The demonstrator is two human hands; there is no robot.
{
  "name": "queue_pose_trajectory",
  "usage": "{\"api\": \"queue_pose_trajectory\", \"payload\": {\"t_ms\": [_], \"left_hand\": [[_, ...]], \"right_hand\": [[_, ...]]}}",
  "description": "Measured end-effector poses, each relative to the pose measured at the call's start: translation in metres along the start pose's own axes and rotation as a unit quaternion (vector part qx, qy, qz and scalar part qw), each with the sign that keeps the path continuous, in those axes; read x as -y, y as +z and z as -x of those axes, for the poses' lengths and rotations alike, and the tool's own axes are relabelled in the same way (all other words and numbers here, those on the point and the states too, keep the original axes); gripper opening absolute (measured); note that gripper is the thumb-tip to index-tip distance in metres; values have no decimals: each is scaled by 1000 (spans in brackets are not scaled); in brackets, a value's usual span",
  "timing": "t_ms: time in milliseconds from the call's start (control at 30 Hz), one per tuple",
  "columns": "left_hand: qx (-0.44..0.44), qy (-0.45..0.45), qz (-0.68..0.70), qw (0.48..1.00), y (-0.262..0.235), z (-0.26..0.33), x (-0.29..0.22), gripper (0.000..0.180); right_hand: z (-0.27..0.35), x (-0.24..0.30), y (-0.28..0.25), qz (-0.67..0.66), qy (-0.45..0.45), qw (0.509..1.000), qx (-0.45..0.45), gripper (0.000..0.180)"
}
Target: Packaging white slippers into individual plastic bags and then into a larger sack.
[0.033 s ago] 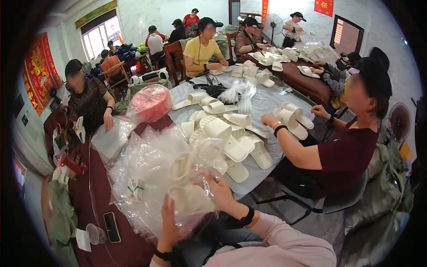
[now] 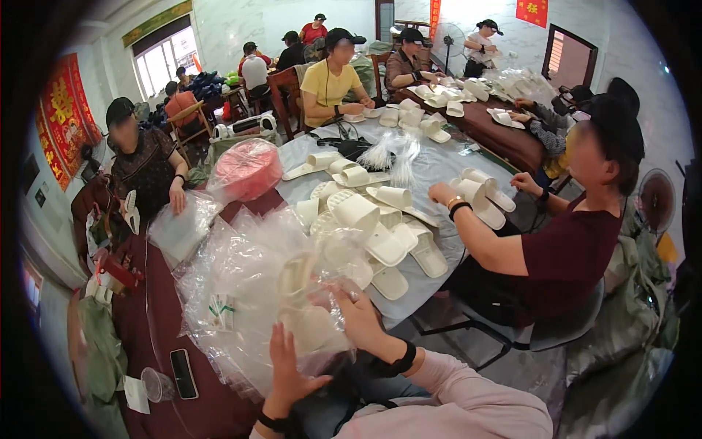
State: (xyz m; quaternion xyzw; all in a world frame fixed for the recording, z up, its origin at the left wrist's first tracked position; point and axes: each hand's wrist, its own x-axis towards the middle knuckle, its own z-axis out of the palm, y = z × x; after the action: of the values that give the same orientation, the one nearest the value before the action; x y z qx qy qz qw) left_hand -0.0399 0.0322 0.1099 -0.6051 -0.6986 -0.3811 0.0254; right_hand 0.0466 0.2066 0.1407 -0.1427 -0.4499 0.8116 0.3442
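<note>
A pair of cream slippers [image 2: 296,282] lies inside a clear plastic bag [image 2: 322,342] in front of me. My right hand [image 2: 358,316] is closed on the right side of this bag, fingers curled at its edge. By the bag's lower left, my left hand [image 2: 287,373] is open, its thumb stretched away from the fingers. Whether its fingertips touch the film I cannot tell. Under and beyond the bagged pair spreads a heap of clear plastic bags [image 2: 212,285]. More cream slippers [image 2: 355,212] are piled just past my right hand, some partly behind the film.
A grey-covered table [image 2: 292,150] bears the slippers and a bundle of clear strips [image 2: 391,154]. Left of the bags, a phone [image 2: 184,373] and plastic cup [image 2: 157,385] lie on dark red cloth. Co-workers sit close at right [image 2: 570,241] and left [image 2: 142,168].
My left hand has drawn slightly back from the bag, its thumb now spread out to the right. The right hand stays on the bag with a small shift.
</note>
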Motion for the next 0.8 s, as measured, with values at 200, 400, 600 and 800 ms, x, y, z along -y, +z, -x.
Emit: {"api": "queue_pose_trajectory", "payload": {"t_ms": [200, 400, 600, 800], "left_hand": [[-118, -62, -24, 991, 19, 1, -13, 104], [-98, -59, -30, 993, 8, -13, -46, 89], [-101, -64, -7, 993, 14, -6, -40, 84], [-188, -179, 87, 962, -18, 2, -42, 56]], "right_hand": [[24, 7, 27, 244, -90, 964, 55, 29], [26, 6, 36, 114, -40, 992, 46, 30], [34, -3, 33, 155, -76, 983, 68, 29], [33, 21, 18, 317, -165, 918, 171, 34]]}}
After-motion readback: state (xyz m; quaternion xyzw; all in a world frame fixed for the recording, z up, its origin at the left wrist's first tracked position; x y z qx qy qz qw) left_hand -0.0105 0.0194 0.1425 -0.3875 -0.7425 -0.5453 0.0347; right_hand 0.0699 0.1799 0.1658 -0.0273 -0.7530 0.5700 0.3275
